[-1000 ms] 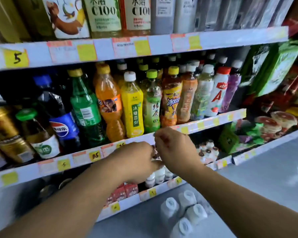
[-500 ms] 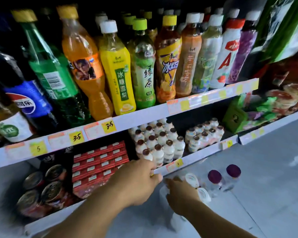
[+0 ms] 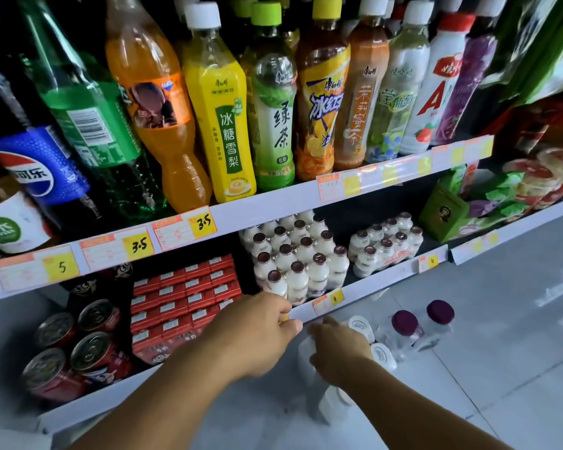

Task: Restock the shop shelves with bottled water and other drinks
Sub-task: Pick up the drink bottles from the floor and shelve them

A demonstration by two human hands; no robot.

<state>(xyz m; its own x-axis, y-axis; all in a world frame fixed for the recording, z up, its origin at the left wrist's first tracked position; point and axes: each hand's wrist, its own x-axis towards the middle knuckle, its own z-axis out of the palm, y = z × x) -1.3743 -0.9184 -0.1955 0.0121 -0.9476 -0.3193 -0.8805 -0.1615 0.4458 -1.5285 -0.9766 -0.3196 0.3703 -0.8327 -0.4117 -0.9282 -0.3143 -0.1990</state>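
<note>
- Left hand (image 3: 257, 332) at about 6 o'clock in the view, knuckles up, fingers curled together with the fingertips (image 3: 285, 308) pressed against the front edge strip of the lower shelf (image 3: 371, 289), just left of a yellow price tag (image 3: 336, 298).
- Right hand (image 3: 337, 350) just to the 3 o'clock side of the left, low over the floor (image 3: 501, 352), fingers bent down around a white-capped bottle (image 3: 306, 355); grip probably closed, though the palm hides the contact and blur softens the fingertips.
- More white-capped bottles (image 3: 360, 326) standing on the floor at 3 o'clock of the right hand, touching or nearly touching it; one more (image 3: 333, 405) below the wrist toward 6 o'clock.
- Two clear bottles with purple caps (image 3: 405, 323) farther toward 3 o'clock on the floor, side by side, apart from both hands.
- Small white milk-drink bottles (image 3: 298, 264) with dark foil lids packed on the lower shelf at 12 o'clock of the left hand; a second wrapped pack (image 3: 385, 246) toward 2 o'clock.
- Red cartons (image 3: 182, 303) and red cans (image 3: 75, 349) on the same shelf level toward 9 o'clock.
- Upper shelf (image 3: 273, 203) at 12 o'clock, filled with upright tea, juice and soda bottles (image 3: 221, 118), price tags reading 5 and 3.5 along the edge.
</note>
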